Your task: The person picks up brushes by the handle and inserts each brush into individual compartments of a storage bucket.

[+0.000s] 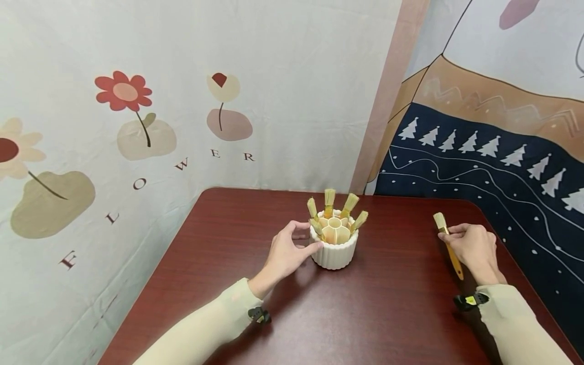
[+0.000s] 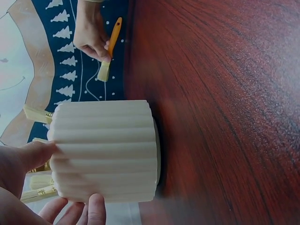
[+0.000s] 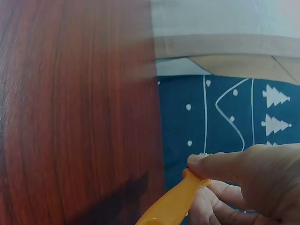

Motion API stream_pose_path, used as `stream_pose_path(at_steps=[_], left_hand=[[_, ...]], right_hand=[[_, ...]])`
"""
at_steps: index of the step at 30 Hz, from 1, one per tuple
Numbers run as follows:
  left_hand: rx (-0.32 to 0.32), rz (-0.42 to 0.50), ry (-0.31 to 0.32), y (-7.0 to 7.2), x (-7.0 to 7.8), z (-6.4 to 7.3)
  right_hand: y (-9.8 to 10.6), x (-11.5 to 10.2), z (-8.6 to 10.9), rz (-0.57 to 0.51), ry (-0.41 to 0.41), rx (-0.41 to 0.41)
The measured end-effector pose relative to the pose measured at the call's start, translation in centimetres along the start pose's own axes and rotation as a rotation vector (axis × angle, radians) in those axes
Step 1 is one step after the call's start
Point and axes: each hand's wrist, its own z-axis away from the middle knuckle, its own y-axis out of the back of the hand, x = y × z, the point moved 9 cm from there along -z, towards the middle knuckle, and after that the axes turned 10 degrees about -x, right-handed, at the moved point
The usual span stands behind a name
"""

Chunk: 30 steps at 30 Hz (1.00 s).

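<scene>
A white ribbed round holder (image 1: 334,256) stands on the table, its top divided into compartments. Several brushes (image 1: 329,196) stand in its outer compartments with their pale bristles up. My left hand (image 1: 287,251) grips the holder's left side, thumb at the near rim and fingers round the far side; the left wrist view shows the thumb (image 2: 40,154) at the rim. Over the table's right side, my right hand (image 1: 472,248) pinches another brush (image 1: 454,261) near its ferrule. That brush tilts, bristles up and yellow-orange handle (image 3: 171,201) pointing down toward the table.
The dark red wooden table (image 1: 274,314) has rounded far corners. A pale flower-printed cloth (image 1: 292,91) hangs behind and to the left. To the right hangs a navy cloth (image 1: 456,162) with white trees, close along the table's right edge.
</scene>
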Motion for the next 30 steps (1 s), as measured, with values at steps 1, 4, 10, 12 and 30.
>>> stream_pose_path(at_steps=[1,4,10,12,30], left_hand=[[0.000,-0.004,0.002,0.0,0.0,0.0],[-0.002,-0.013,0.008,0.0,-0.1,0.0],[-0.004,-0.021,0.014,0.1,-0.1,-0.1],[-0.005,-0.021,0.014,0.1,-0.1,0.0],[-0.024,-0.017,0.022,0.2,0.1,0.0]], right_hand=[[0.0,-0.3,0.0,-0.003,0.005,-0.003],[-0.1,-0.9,0.1,-0.014,0.015,-0.013],[-0.1,-2.2,0.3,-0.013,0.029,-0.017],[0.0,-2.7,0.3,-0.014,0.038,-0.012],[0.0,-7.7,1.4,-0.057,0.117,0.008]])
